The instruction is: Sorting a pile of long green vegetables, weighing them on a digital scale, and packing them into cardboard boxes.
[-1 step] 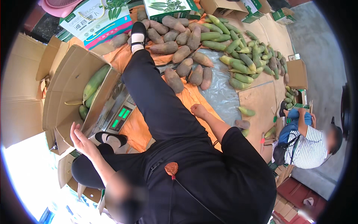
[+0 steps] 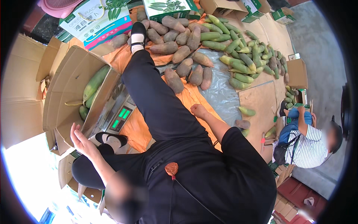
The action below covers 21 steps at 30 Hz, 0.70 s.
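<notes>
My left hand is raised beside the near edge of an open cardboard box, fingers stretched out and nothing in them. Inside that box lie several long green radishes. The box sits on a digital scale with lit green displays. My right hand is loosely closed next to my right thigh, above the orange sheet, and nothing shows in it. Beyond it, brownish-pink root vegetables lie scattered on the sheet.
A heap of green radishes lies at the far right, by a grey plastic sheet. Printed cartons stand at the back. A co-worker in a striped shirt sits at the right. A cardboard sheet covers the floor between us.
</notes>
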Available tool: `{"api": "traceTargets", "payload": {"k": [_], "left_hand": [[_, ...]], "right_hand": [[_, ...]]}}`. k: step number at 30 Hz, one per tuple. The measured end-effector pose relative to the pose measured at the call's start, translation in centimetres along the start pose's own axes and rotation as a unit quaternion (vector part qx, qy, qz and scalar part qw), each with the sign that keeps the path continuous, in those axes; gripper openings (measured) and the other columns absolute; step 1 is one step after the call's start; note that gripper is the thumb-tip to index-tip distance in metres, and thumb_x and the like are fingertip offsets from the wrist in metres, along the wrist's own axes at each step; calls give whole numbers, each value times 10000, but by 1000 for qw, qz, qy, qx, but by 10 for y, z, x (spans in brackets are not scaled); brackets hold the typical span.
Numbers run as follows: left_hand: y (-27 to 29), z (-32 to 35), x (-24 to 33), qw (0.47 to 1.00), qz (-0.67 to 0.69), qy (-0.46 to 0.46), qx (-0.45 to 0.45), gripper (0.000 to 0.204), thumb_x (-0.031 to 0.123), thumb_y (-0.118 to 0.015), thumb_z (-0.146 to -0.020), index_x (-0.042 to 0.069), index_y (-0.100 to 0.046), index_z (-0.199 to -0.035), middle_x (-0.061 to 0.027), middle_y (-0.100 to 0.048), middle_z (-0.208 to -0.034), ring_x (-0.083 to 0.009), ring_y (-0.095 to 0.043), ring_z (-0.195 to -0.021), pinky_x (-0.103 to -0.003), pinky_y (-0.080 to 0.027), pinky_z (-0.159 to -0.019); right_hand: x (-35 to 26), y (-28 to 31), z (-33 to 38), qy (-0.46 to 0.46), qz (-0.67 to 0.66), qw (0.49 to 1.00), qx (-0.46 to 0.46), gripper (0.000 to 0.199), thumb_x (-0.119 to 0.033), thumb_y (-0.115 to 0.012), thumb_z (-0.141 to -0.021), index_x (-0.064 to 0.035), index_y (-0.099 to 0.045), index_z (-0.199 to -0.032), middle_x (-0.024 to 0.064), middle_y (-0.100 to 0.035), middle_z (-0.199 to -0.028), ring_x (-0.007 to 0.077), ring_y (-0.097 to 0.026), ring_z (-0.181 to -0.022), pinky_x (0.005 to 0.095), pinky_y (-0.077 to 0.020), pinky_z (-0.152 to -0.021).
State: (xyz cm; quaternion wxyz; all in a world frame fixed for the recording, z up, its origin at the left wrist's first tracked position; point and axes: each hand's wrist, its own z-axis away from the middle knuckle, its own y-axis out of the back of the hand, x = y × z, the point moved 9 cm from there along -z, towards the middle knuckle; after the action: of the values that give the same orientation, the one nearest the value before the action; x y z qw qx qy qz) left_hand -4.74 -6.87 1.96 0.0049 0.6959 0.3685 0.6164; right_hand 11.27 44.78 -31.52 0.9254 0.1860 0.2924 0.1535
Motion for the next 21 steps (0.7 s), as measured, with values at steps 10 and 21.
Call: {"api": "traceTargets", "payload": {"k": [10,21], "left_hand": [[2,-1,0,999,-31,-8,-3,361,296,-412,-999,37,-559,-1203,-94,-598,-1071,-165,-531,-1012,-294,-387,-917],[2,-2,1,999,-33,-9,11,349,284,-412,-999,37,-564,-1193,-90,-594,-1064,-160,-527,-1008,-294,-387,-913]], "right_hand": [[19,-7,0,-20,35,999,9,201,-159,-578,-791,-55,-663,-940,127,-656,-832,221,-642,-735,328,-509,-652],[27,-8,-9,-2,34,999,21,204,-181,-584,-769,-69,-688,-903,179,-672,-912,301,-647,-881,374,-505,-783]]}}
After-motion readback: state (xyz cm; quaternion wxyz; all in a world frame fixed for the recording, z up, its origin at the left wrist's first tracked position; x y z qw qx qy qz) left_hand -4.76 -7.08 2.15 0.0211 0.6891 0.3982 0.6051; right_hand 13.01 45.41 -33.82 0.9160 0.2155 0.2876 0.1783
